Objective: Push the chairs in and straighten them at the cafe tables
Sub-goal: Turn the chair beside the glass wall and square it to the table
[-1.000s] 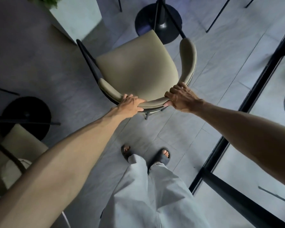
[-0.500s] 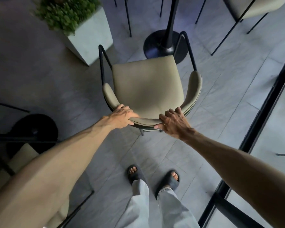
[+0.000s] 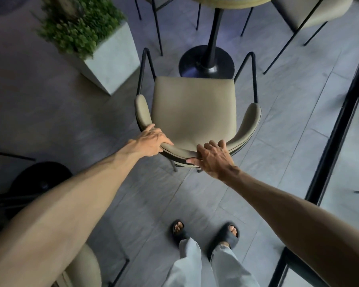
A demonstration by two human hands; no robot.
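Observation:
A beige padded chair (image 3: 193, 108) with a black metal frame stands in front of me, its seat facing a round cafe table (image 3: 228, 1) at the top of the view. The table's black post and disc base (image 3: 206, 63) sit just beyond the seat's front edge. My left hand (image 3: 151, 141) grips the curved backrest at its left side. My right hand (image 3: 212, 157) holds the backrest at its middle right, fingers over the top and thumb underneath. The chair sits square to the table base.
A concrete planter (image 3: 112, 59) with a green bush stands left of the chair. Another beige chair (image 3: 311, 11) is at the top right, and one more (image 3: 85, 266) at the bottom left beside a second table base (image 3: 42, 179). A black window frame (image 3: 338, 129) runs along the right.
The chair has turned from an angle to face the table squarely and has moved toward the table base. Both hands kept their hold on the backrest.

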